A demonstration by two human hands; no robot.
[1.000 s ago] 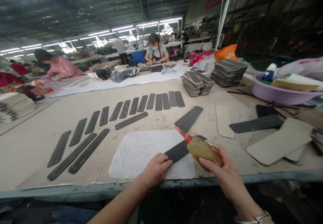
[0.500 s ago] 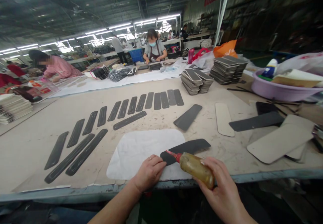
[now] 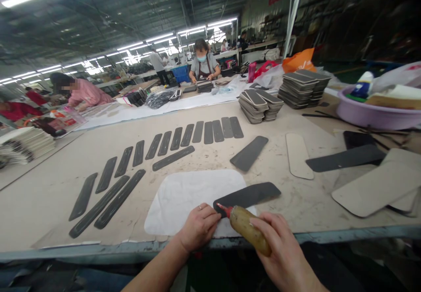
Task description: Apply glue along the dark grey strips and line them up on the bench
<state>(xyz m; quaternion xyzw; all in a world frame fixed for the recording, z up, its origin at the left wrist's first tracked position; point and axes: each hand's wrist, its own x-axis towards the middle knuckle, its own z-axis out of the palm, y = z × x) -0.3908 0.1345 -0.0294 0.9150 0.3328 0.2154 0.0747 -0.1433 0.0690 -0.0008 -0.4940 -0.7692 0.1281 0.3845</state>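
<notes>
In my right hand (image 3: 279, 243) is a yellowish-brown glue bottle (image 3: 248, 228), tilted so that its red nozzle (image 3: 225, 210) meets or nearly meets the near-left end of a dark strip (image 3: 251, 195). My left hand (image 3: 201, 225), a ring on one finger, pinches that same end at its edge. The strip lies partly over a white sheet (image 3: 184, 195) at the table's front. Beyond it rests another dark piece (image 3: 249, 152). Several dark strips with shiny lines along their edges, such as this long one (image 3: 120, 200), are laid out to the left.
Stacks of dark panels (image 3: 259, 103) stand at the back of the table (image 3: 125, 235). On the right are loose pale panels (image 3: 371, 191), a pale strip (image 3: 298, 156) and a purple basin (image 3: 368, 112). A co-worker (image 3: 204, 64) works across the table.
The bottle has tipped more steeply, its nozzle now lower at the strip's end. My left hand keeps its pinch there. The whole view has shifted slightly.
</notes>
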